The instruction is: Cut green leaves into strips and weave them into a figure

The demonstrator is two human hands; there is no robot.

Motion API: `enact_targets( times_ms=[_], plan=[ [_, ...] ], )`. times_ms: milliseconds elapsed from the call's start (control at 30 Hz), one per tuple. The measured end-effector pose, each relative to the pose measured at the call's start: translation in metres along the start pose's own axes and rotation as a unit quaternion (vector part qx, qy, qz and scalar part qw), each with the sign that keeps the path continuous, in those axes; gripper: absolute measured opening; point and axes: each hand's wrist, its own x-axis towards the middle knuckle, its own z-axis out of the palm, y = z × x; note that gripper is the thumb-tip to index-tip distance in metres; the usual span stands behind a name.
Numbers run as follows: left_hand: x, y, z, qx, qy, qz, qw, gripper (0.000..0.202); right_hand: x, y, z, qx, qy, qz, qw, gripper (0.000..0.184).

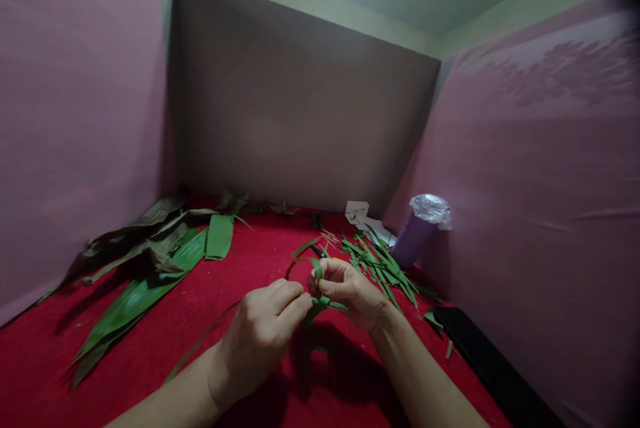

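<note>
My left hand (267, 321) is closed, thumb and fingers pinched on a small folded piece of green leaf (324, 303). Between thumb and fingertips, my right hand (353, 291) pinches a narrow green leaf strip (316, 263). That strip loops up and away beyond the fingers, and the folded piece lies just under it, partly covered by both hands. A long thin leaf strip (200, 338) trails behind my left wrist toward the lower left. Both hands are held over the red cloth (260, 245). How the strip passes through the folded leaf is hidden.
Large green leaves (137, 305) and dried brown leaves (145, 221) lie at left. Several cut strips (383, 265) are piled at right, near a purple cylinder (413, 241) topped with crinkled clear plastic. A dark-handled tool (318, 251) lies beyond my hands. A black flat object (485, 361) edges the right side.
</note>
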Motion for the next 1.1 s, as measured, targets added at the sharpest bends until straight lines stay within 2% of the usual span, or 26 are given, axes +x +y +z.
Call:
enact_targets(
  times_ms=[367, 600, 800, 933, 1100],
  plan=[
    [0.001, 0.004, -0.003, 0.028, 0.006, 0.035, 0.999, 0.021, 0.0, 0.0, 0.003, -0.006, 0.005, 0.002, 1.0, 0.025],
    [-0.008, -0.003, 0.01, -0.06, 0.008, -0.039, 0.997, 0.028, 0.002, 0.0, 0.005, 0.025, 0.033, 0.006, 0.999, 0.023],
    [-0.005, -0.001, 0.01, -0.106, 0.004, -0.083, 0.991, 0.031, 0.004, 0.003, 0.007, 0.03, 0.038, 0.01, 0.999, 0.022],
    [-0.001, -0.003, 0.009, -0.166, 0.02, -0.163, 0.972, 0.026, 0.006, 0.005, 0.008, 0.02, 0.051, -0.01, 0.998, 0.022],
    [0.002, -0.009, 0.009, -0.224, 0.086, -0.323, 0.915, 0.018, 0.008, 0.012, 0.013, -0.02, 0.062, -0.051, 0.997, 0.026]
  ],
)
